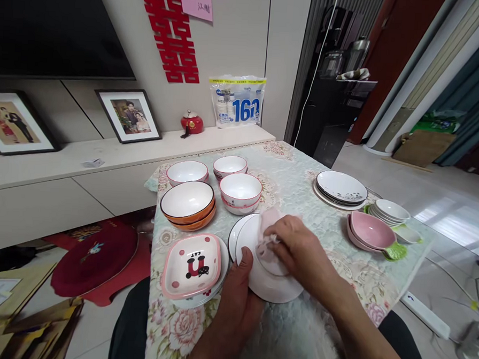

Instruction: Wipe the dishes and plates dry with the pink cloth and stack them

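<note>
My left hand grips a white plate with a thin dark rim by its near left edge, thumb on top. The plate is tilted over the table. My right hand is closed on a pale pink cloth and presses it against the plate's face. Part of a second white, dark-rimmed plate shows just behind the held one; whether they touch I cannot tell. Left of my hands, a square pink-rimmed cat dish rests on a round white plate.
Beyond my hands stand stacked orange bowls and several red-rimmed white bowls. To the right are stacked plates, small white bowls and pink leaf-handled bowls. A floral cloth covers the table; a ledge runs behind.
</note>
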The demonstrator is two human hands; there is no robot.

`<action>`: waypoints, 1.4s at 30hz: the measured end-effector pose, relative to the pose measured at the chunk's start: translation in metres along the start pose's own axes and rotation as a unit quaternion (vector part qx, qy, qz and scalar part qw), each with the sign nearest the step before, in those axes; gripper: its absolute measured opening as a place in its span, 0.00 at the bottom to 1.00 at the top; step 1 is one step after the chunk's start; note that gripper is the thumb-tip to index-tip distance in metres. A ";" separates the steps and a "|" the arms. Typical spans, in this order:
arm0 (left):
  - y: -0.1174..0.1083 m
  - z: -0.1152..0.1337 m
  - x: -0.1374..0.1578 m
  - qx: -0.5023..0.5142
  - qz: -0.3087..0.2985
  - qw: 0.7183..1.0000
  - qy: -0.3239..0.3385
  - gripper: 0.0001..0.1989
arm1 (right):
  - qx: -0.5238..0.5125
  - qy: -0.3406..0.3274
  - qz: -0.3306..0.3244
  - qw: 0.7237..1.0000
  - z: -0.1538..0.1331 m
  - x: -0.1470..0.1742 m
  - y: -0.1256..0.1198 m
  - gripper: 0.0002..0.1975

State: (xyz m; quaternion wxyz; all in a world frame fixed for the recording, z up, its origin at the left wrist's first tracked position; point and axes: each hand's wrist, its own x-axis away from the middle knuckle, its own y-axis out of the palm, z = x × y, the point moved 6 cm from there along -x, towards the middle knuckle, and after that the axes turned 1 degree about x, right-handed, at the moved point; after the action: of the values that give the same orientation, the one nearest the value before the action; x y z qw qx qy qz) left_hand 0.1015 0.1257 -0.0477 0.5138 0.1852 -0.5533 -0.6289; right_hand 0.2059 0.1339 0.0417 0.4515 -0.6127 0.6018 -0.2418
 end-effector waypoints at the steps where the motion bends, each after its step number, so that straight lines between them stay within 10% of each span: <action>1: 0.000 0.000 0.000 0.000 -0.003 1.000 0.007 0.18 | 0.009 0.025 0.015 1.000 0.010 -0.001 -0.004 0.10; 9: -0.005 0.005 0.000 -0.032 0.006 0.999 0.019 0.24 | -0.008 -0.013 -0.100 0.995 -0.008 0.017 -0.009 0.09; 15: 0.004 -0.004 0.006 -0.023 -0.041 0.999 -0.012 0.30 | -0.059 -0.101 0.035 0.993 -0.012 0.005 -0.011 0.10; 19: 0.005 -0.002 0.008 -0.029 -0.054 0.998 0.000 0.31 | -0.045 -0.017 0.105 0.993 0.021 0.001 -0.021 0.08; 25: 0.000 0.006 0.003 -0.034 -0.031 0.998 0.033 0.31 | -0.014 0.091 0.033 0.995 0.050 0.008 -0.028 0.06; 31: 0.001 0.002 0.005 -0.059 -0.019 0.998 0.023 0.25 | -0.024 -0.021 -0.037 0.999 0.005 0.014 -0.016 0.11; 36: 0.007 -0.006 0.008 -0.054 -0.067 0.996 -0.009 0.29 | -0.047 -0.085 0.068 0.993 -0.004 0.009 -0.021 0.10; 42: 0.002 -0.006 0.010 -0.052 -0.052 0.997 0.003 0.35 | -0.070 0.042 0.122 0.989 0.047 0.003 -0.034 0.09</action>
State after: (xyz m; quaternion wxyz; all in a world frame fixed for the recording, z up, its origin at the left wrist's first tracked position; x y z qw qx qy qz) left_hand 0.1036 0.1145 -0.0448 0.4910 0.1885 -0.5085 -0.6818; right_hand 0.2632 0.1391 0.0473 0.4083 -0.5539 0.7061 -0.1673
